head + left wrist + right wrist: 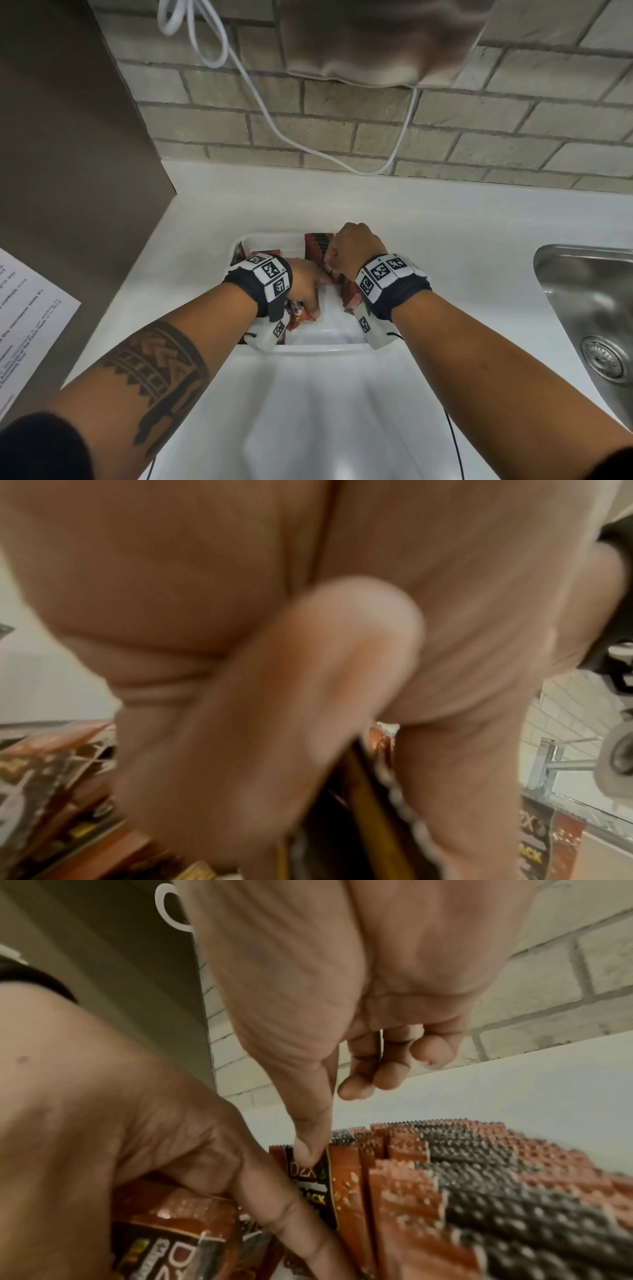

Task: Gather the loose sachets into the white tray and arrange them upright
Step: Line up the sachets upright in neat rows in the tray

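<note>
Both hands grip sachets standing upright (serrated ends up) in the white tray.

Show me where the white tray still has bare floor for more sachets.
Free: the white plastic tray's middle and near floor, between both hands. Crowded: upright red-and-black sachets under the right hand, loose sachets under the left hand.
</note>
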A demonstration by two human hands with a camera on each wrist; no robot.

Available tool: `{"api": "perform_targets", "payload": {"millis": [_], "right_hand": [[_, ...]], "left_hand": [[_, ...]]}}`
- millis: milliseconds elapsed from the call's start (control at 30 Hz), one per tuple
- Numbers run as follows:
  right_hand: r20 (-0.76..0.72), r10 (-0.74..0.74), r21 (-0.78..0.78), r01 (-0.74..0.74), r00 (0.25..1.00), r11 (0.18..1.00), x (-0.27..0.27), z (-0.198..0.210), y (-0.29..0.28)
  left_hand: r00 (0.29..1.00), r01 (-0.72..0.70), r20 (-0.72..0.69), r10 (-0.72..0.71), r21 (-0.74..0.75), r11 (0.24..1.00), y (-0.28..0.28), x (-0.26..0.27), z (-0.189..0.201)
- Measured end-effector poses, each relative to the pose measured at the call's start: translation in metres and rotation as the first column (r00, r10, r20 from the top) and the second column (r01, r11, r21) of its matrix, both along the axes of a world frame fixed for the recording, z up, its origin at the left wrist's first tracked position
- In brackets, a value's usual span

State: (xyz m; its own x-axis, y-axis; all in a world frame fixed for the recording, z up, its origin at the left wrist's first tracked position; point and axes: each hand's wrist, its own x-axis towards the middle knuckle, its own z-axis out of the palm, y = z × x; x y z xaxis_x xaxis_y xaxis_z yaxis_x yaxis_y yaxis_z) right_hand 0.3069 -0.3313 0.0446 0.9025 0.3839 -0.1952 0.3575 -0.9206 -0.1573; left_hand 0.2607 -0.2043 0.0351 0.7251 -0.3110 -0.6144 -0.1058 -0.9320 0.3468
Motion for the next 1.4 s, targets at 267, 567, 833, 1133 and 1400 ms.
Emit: {"api": "perform_targets", "payload": {"millis": [267,567,833,1133,1400], "right_hand": [[-0.033,0.036,-0.011,-0.037,0.999,0.999,0.001,0.0,0.0],[-0.033,0.035,0.033,-0.034,0.999,0.999,0.003,0.001,-0.004],[-0.094,0.031,0.129,-0.018,0.995,0.991,-0.002,0.014,-0.009],[-0.289,0.029,0.309,0.065,0.957,0.949,-0.019,0.042,-0.028],[-0.34,-0.018,0.459,0.183,0.94,0.869,-0.019,0.051,-0.034]], "left_hand": [[0.999,0.007,-0.032,-0.006,0.024,1.0,-0.002,0.005,-0.004],[1.0,-0.018,-0.024,0.019,0.022,1.0,-0.002,0.006,-0.002],[1.0,-0.014,-0.021,0.015,0.007,1.0,0.002,0.003,-0.004],[0.932,-0.353,-0.07,0.355,-0.399,0.847,0.022,-0.008,0.011],[0.88,-0.46,-0.233,0.413,-0.634,0.622,0.025,-0.019,0.02]]}}
